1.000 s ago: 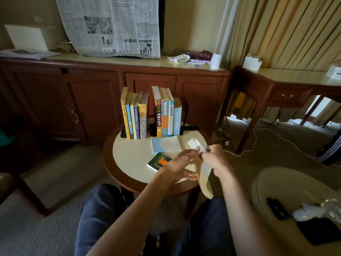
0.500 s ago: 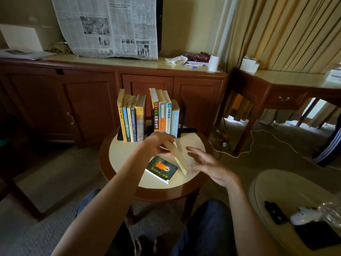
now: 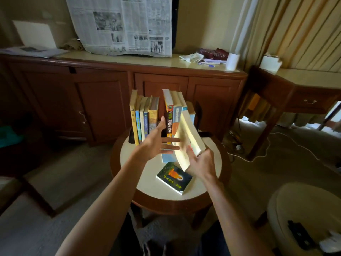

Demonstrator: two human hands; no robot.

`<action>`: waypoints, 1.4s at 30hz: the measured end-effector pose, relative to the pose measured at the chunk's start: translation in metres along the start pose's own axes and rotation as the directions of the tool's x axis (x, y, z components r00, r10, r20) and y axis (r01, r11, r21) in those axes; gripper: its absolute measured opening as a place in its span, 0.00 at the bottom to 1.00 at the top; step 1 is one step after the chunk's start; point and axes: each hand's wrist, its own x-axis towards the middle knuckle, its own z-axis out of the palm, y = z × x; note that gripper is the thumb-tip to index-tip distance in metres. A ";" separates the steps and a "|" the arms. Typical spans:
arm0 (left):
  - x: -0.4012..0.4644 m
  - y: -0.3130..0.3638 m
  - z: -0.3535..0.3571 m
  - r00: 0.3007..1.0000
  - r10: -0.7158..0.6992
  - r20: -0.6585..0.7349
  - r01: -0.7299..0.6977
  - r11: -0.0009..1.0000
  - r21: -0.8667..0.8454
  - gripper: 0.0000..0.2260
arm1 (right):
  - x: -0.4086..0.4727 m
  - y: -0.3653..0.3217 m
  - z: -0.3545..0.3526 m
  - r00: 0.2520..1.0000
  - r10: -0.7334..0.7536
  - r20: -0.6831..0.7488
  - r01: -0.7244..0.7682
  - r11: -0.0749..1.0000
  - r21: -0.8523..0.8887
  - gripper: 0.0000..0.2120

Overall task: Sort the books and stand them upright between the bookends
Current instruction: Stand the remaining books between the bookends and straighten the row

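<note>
Holding a cream paperback (image 3: 186,139) by its near lower corner, the right hand (image 3: 200,164) has its fingers curled round the book, which is now raised and tilted with its page edges up, in front of the right group of standing books (image 3: 176,115); half a second ago the left hand had this book lower over the table, and the right hand was open beside it. The left hand (image 3: 156,143) is now free, with fingers straight and spread, thumb up, just in front of the gap between the two groups; it holds nothing. The left group of standing books (image 3: 143,121) stands upright at the far side of the round table (image 3: 208,185), as before. A light blue book (image 3: 167,157) lies flat on the table, mostly covered by the left hand and the raised book, so only its near left part shows. A dark green book (image 3: 174,178) lies flat nearer, well seen, in the same place as earlier. The black bookends are hard to make out: one dark upright piece (image 3: 198,115) shows to the right of the right group, and a dark base (image 3: 131,137) at the left of the left group. The raised paperback is blurred, so its cover cannot be read. Behind the table is a wooden cabinet (image 3: 103,100) with a newspaper (image 3: 123,24) hanging above it.
</note>
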 end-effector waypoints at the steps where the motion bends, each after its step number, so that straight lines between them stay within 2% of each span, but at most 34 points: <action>1: 0.005 -0.014 -0.007 0.998 0.021 -0.057 -0.017 0.997 0.074 0.29 | 0.007 -0.004 0.005 1.000 0.021 0.001 -0.021 0.999 0.045 0.16; 3: 0.017 -0.048 -0.015 0.985 0.065 -0.159 -0.004 0.934 0.357 0.25 | 0.024 -0.014 0.019 1.000 0.018 0.000 -0.017 0.997 0.079 0.21; 6: 0.039 -0.109 -0.024 0.989 0.057 -0.138 0.063 0.678 0.732 0.27 | 0.052 -0.022 0.049 1.000 -0.002 -0.013 0.003 0.998 0.066 0.21; 8: 0.048 -0.144 -0.027 0.992 0.054 -0.111 0.066 0.530 0.845 0.28 | 0.068 -0.026 0.072 1.000 0.011 -0.002 -0.011 0.999 0.051 0.21; 12: 0.041 -0.177 -0.017 0.963 0.251 -0.093 0.002 0.342 0.940 0.25 | 0.097 -0.026 0.117 0.998 0.067 0.001 -0.067 0.997 0.045 0.18; 15: 0.044 -0.186 -0.017 0.942 0.309 -0.134 0.037 0.301 0.953 0.25 | 0.120 -0.027 0.140 0.997 0.066 -0.029 -0.064 0.995 0.080 0.18; 18: 0.049 -0.189 -0.019 0.941 0.320 -0.111 0.025 0.261 0.965 0.26 | 0.142 -0.024 0.159 0.999 0.051 -0.016 -0.050 0.996 0.078 0.16; 21: 0.052 -0.190 -0.018 0.954 0.295 -0.053 -0.026 0.261 0.965 0.27 | 0.161 -0.009 0.170 0.992 0.053 0.118 -0.059 0.997 0.049 0.16; 23: 0.055 -0.190 -0.020 0.957 0.287 -0.036 -0.039 0.251 0.967 0.29 | 0.164 -0.002 0.169 0.964 0.011 0.265 -0.032 0.996 0.078 0.15; 26: 0.062 -0.187 -0.023 0.957 0.289 0.005 -0.060 0.184 0.981 0.30 | 0.167 0.012 0.169 0.922 -0.046 0.386 0.059 0.998 -0.021 0.19; 29: 0.063 -0.188 -0.023 0.952 0.304 0.012 -0.069 0.175 0.982 0.27 | 0.170 0.025 0.178 0.932 -0.052 0.358 0.082 0.994 -0.071 0.21; 35: 0.062 -0.189 -0.023 0.953 0.302 0.006 -0.065 0.185 0.981 0.28 | 0.172 0.038 0.182 0.938 -0.073 0.340 0.105 0.992 -0.076 0.24; 42: 0.060 -0.190 -0.022 0.952 0.307 -0.009 -0.047 0.174 0.984 0.28 | 0.173 0.038 0.182 0.934 -0.063 0.351 0.086 0.995 -0.051 0.23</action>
